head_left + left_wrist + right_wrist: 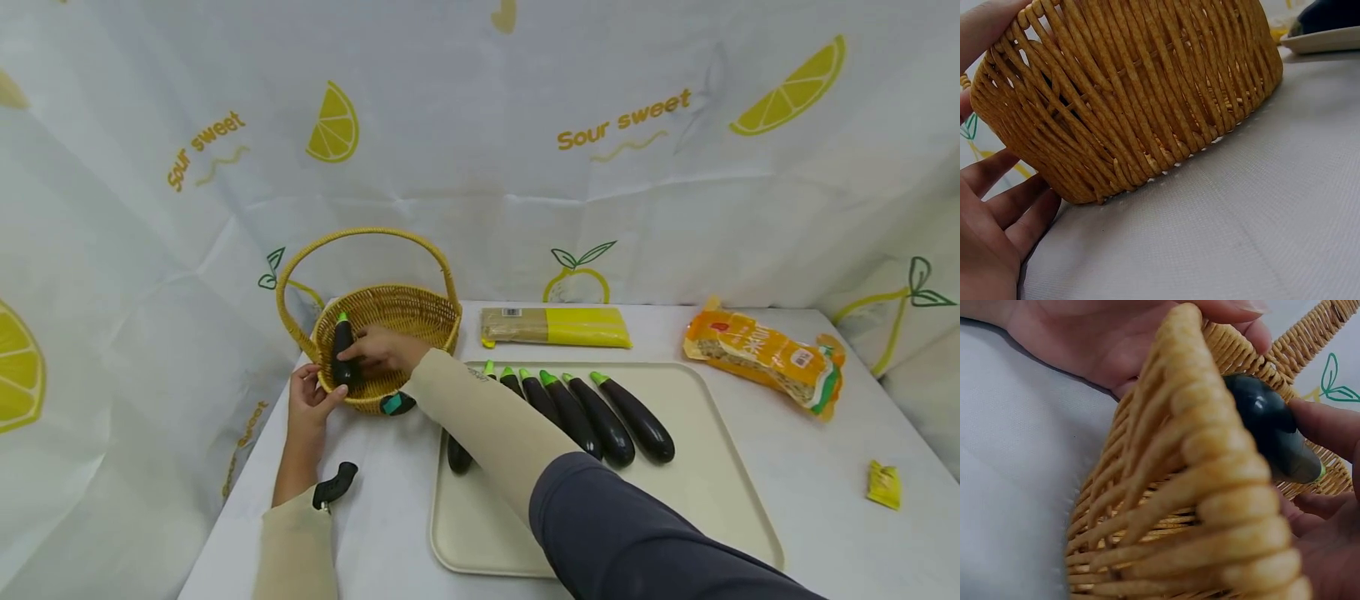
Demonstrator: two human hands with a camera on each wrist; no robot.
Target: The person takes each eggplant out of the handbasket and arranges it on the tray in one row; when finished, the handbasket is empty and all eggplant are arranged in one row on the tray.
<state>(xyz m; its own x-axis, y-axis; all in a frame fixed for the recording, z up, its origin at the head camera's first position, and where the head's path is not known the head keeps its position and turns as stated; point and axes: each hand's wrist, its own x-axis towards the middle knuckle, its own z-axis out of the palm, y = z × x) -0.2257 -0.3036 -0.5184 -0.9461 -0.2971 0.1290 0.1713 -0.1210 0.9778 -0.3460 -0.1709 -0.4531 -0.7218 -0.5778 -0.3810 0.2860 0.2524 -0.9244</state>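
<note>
A wicker basket (408,304) with a tall arched handle stands at the table's back left. Its left front rim is gripped by my left hand (306,408), thumb over the edge and fingers against the outer wall (1141,94). Inside the basket, my right hand (386,350) holds a dark eggplant (343,340) between thumb and fingers, its green stem end pointing up and away. The right wrist view shows the glossy eggplant (1260,412) just behind the rim. Several more eggplants (637,419) lie side by side on a beige tray (720,483); my right sleeve partly covers them.
Behind the tray lies a flat yellow-and-tan packet (557,327). An orange snack bag (765,354) rests at the back right, with a small yellow wrapper (885,485) nearer the right edge. A lemon-print cloth (480,167) hangs behind the table.
</note>
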